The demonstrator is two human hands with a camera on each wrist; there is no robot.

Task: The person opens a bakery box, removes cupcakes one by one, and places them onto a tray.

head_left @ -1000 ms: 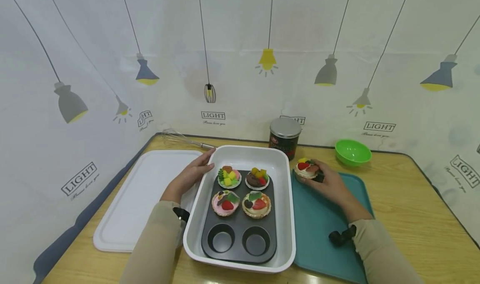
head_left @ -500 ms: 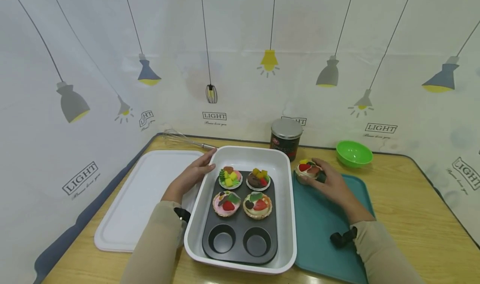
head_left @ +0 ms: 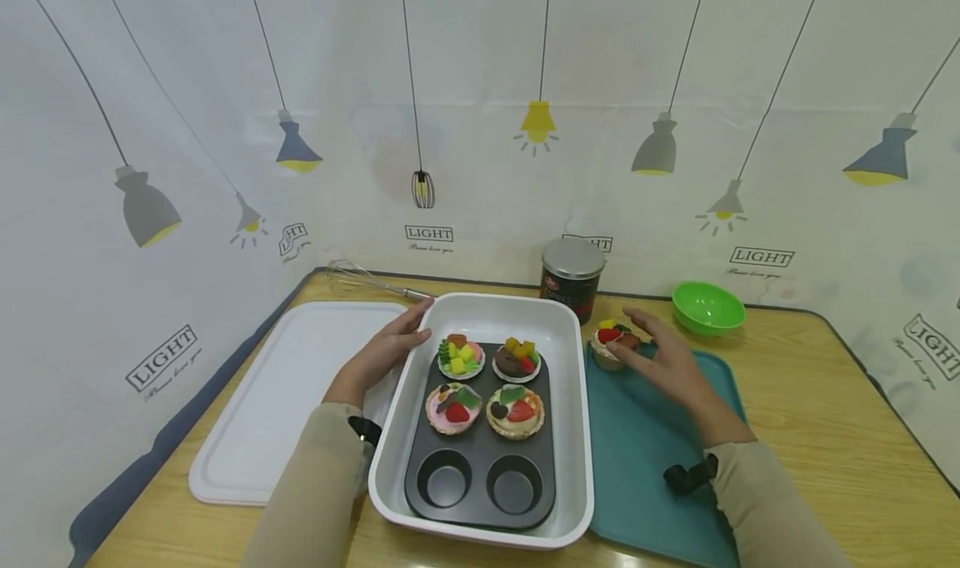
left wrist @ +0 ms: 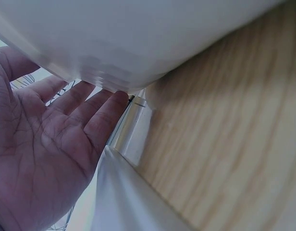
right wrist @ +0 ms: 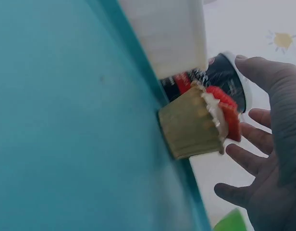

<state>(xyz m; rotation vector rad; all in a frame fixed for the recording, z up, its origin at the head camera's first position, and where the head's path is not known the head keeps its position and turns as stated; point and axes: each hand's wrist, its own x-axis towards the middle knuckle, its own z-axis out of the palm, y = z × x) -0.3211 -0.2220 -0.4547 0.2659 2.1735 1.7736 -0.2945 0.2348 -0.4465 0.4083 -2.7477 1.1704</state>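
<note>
A cupcake topped with a strawberry and fruit (head_left: 604, 358) stands upright at the far end of the teal tray (head_left: 637, 468). My right hand (head_left: 673, 371) is spread just beside it, fingers apart; in the right wrist view a gap shows between hand and cupcake (right wrist: 191, 125). My left hand (head_left: 377, 356) rests against the upper left rim of the white baking pan (head_left: 587, 443). In the left wrist view its fingers (left wrist: 102, 118) lie fairly straight against the pan's outer wall. Inside the pan, a dark muffin tin (head_left: 480, 476) holds several decorated cupcakes; its two near cups are bare.
A white tray (head_left: 281, 401) lies left of the pan, with a whisk (head_left: 367, 278) behind. A black canister with a silver lid (head_left: 572, 281) stands behind the pan's right corner. At the back right is a green bowl (head_left: 708, 308). A printed curtain borders the table.
My right hand has let go of the cupcake and spread its fingers, drawing slightly away to the right. The cupcake now stands on the tray. My left hand stays at the pan's rim.
</note>
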